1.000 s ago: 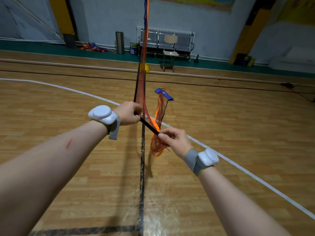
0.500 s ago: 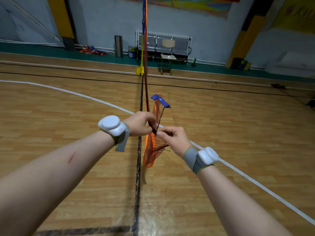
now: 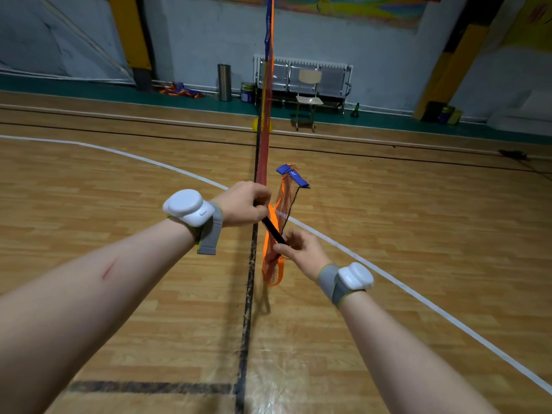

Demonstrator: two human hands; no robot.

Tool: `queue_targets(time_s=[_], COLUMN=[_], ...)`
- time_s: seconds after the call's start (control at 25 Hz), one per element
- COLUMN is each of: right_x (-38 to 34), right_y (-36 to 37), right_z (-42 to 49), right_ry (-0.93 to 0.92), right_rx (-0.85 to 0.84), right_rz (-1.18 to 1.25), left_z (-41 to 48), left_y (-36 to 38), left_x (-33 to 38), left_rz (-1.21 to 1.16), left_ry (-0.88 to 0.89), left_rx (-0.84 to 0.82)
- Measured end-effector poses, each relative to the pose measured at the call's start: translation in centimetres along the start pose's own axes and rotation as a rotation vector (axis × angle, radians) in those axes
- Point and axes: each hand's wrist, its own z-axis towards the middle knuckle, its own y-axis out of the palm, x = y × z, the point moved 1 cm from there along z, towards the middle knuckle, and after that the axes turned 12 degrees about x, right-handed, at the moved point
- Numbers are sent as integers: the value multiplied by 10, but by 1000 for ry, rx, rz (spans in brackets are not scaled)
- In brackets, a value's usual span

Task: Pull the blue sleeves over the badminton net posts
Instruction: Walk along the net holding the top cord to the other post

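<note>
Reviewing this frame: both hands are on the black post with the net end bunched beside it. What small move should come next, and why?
Probably the right hand should let go of the black post and reach up for the blue sleeve. The left hand already grips the post higher up, while the sleeve hangs free at the top of the bunched orange net, not yet over the post.

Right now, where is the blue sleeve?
Head view, centre: the blue sleeve tops the loose orange netting, above the right hand, right of the stretched net.
</note>
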Motion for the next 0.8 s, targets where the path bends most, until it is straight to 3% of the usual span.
queue_targets(time_s=[0.24,0.52,0.68,0.8], right_x=[3,-25,-58,-69], right_y=[-14,-7,17,38], right_z=[-9,-35,-51,-59], right_ry=[-1,-98,-233,-214], right_rx=[12,78,85,82], right_rz=[-30,36,22,13], left_z=[-7,-18,-30,-48], left_y=[-11,-9,-12,-18], left_x=[-2,-32,-37,-34], left_rz=[-44,89,68,8], left_ry=[-90,-75,11,104], left_rx=[58,23,46,12])
